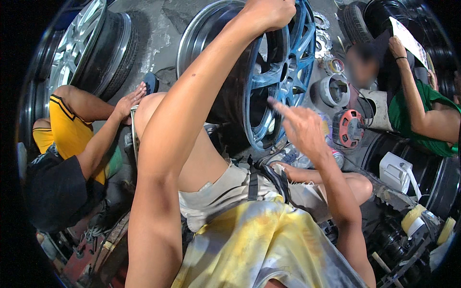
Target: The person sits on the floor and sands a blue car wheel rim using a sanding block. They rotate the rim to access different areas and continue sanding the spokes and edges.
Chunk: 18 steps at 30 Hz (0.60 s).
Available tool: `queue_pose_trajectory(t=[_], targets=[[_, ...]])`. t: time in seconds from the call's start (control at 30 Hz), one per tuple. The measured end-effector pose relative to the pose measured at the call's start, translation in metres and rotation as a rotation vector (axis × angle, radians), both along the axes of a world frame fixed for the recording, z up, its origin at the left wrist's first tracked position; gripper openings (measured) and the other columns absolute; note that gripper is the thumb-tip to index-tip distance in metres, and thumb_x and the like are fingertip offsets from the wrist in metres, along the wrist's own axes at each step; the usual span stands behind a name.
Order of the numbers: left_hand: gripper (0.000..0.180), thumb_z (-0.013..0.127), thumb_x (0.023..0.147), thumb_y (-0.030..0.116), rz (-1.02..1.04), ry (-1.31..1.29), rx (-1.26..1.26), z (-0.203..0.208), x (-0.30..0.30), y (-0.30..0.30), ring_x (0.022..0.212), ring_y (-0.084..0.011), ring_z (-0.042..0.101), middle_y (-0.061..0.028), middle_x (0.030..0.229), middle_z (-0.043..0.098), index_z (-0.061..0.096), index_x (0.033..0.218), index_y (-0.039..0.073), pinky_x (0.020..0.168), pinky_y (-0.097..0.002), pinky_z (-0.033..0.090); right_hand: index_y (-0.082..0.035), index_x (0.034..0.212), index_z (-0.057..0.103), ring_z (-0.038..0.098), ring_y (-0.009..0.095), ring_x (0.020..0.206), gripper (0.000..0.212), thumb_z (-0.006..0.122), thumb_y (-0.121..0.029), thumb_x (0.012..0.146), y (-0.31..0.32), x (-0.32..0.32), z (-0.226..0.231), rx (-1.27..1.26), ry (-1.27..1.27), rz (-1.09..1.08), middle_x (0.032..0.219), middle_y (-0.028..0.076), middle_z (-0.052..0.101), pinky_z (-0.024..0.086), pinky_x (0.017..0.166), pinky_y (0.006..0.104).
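Observation:
An alloy wheel rim (253,91) stands upright before me, its spoked face blue and silver and its barrel dark. At the top edge of the view my left hand (270,14) is closed over the rim's upper edge; its fingertips are partly hidden. My right hand (306,130) is in front of the spokes, with the index finger stretched out toward them and the other fingers loosely bent. Nothing shows in it. That index fingertip looks dark. Whether it touches the rim I cannot tell.
On the right lie a grey-white tub (331,91), a tape roll (334,66), a red-and-black round device (348,128) and a white plastic container (396,173). Other wheels (89,53) stand at left. A person in yellow shorts (72,127) sits left; another in green (408,108) holds a sheet.

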State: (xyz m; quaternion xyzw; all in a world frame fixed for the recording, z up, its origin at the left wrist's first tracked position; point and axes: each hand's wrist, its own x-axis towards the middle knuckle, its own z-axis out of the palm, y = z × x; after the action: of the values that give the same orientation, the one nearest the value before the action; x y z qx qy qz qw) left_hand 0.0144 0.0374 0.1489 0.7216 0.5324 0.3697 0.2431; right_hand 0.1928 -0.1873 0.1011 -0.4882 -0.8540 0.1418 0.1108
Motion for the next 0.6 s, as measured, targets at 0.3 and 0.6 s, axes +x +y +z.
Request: queue_pose_trajectory(t=[0.3,0.6], targets=[[0.039,0.056,0.096,0.027,0.024,0.021,-0.039,0.003,0.003,0.011,0.105,-0.0525,0.065,-0.0377,0.103,0.066,0.072,0.096,-0.008,0.093,-0.0553,0.052,-0.016,0.135,0.063,0.07,0.034,0.08,0.048,0.067,-0.015,0.087,0.052,0.006,0.012,0.028,-0.19,0.124,0.083,0.014,0.07,0.055,0.072,0.0458],[0.044,0.061,0.094,0.033,0.06,0.065,-0.143,0.003,0.001,0.046,0.106,-0.0493,0.068,-0.0364,0.104,0.069,0.073,0.096,-0.01,0.091,-0.0507,0.055,-0.005,0.119,0.067,0.069,0.042,0.082,0.029,0.059,-0.016,0.093,0.046,0.013,0.025,-0.186,0.061,-0.132,0.089,0.023,0.071,0.053,0.074,0.0503]])
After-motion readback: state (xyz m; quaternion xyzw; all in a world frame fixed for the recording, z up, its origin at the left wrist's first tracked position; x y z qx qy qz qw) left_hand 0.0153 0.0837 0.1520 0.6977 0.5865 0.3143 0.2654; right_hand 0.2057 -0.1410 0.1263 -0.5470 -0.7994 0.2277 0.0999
